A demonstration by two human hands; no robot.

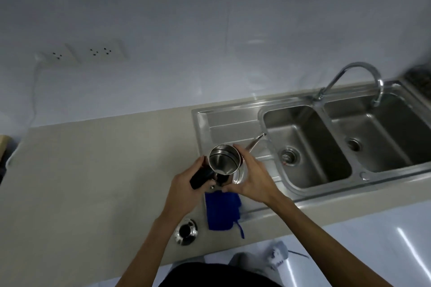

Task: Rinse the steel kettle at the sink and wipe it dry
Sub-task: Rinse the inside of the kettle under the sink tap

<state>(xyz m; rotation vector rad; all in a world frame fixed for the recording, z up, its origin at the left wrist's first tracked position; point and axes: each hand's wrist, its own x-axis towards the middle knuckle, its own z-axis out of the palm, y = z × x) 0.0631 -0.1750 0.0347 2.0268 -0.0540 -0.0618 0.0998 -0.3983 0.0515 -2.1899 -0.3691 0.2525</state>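
Note:
I hold the steel kettle (224, 159) above the sink's draining board, its lid off and its open mouth facing me. The thin spout (256, 140) points right toward the left basin. My left hand (186, 190) grips the black handle (201, 176). My right hand (250, 176) cups the kettle's body from the right. Just below the kettle, a blue cloth (222, 211) lies on the counter edge of the sink. The kettle's lid (186, 231), steel with a black knob, rests on the counter to the cloth's left.
The steel sink (233, 109) has two basins, each with a drain. A curved tap (363, 77) ends over the right basin; no water runs. The beige counter (93, 170) stretches left. Wall sockets (93, 52) sit on the backsplash.

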